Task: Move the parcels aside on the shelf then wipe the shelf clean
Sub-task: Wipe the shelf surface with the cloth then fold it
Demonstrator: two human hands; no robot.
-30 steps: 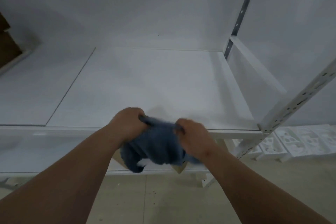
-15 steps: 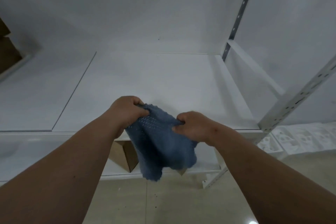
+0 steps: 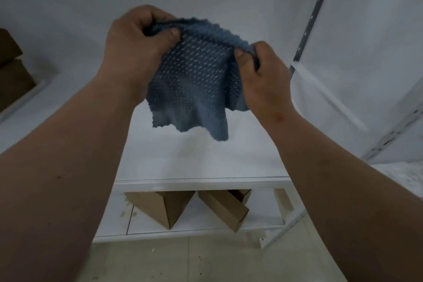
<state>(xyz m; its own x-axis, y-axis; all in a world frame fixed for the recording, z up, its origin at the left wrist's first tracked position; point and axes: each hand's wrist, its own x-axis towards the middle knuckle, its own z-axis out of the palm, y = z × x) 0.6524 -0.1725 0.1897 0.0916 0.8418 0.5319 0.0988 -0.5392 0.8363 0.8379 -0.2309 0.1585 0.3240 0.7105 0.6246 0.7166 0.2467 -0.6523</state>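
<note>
Parcels (image 3: 13,71) sit far left; both hands, left (image 3: 137,48) and right (image 3: 263,75), pinch cloth (image 3: 194,80) above bare shelf (image 3: 206,158), wiping apparently unstarted.

left hand (image 3: 135,48) raised, pinching grip | right hand (image 3: 263,73) raised, pinching grip

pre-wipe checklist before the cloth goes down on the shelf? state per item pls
1. Blue knitted cloth held by both hands: ok, left hand and right hand pinch its top edge.
2. Cloth spread open: ok, hanging unfolded.
3. Cloth on white shelf board: not ok, held above it.
4. Board ahead free of parcels: ok; brown cardboard boxes sit far left.
5. Boxes on lower shelf: ok, out of the path.
6. Dirt on board: cannot tell.
</note>
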